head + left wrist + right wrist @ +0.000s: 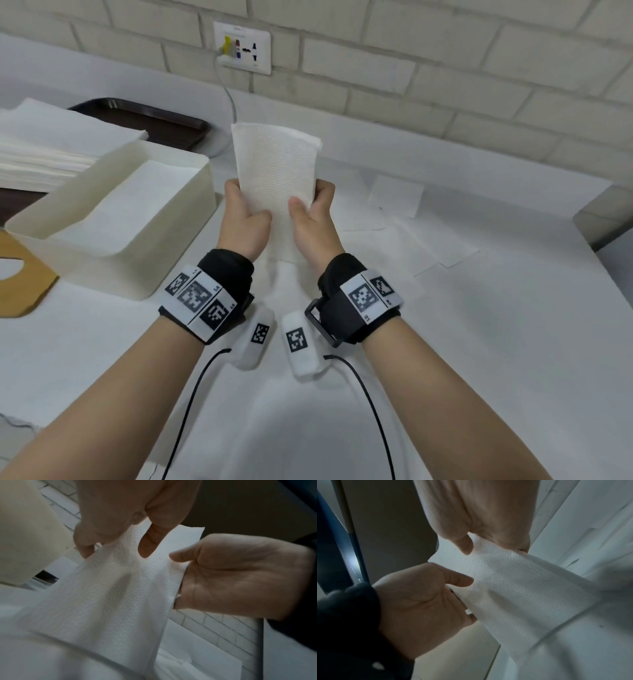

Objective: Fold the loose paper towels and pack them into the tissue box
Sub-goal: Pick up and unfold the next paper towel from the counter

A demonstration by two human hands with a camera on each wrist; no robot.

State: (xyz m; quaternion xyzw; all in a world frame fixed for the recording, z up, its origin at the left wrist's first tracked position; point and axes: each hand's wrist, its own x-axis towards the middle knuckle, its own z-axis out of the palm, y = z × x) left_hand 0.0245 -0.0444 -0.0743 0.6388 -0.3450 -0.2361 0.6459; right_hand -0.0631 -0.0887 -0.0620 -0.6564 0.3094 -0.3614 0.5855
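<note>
I hold a folded white paper towel upright above the table, its long side running up toward the wall. My left hand pinches its lower left edge, thumb in front. My right hand pinches the lower right edge the same way. The left wrist view shows my left thumb on the embossed towel, with the right hand beside it. From the right wrist, the right hand and left hand grip the towel. The cream tissue box stands open to the left with white sheets inside.
A tall stack of paper towels lies on a dark tray at the far left. A wooden lid with an oval slot lies left of the box. Loose flat sheets lie on the white table to the right. A wall socket is behind.
</note>
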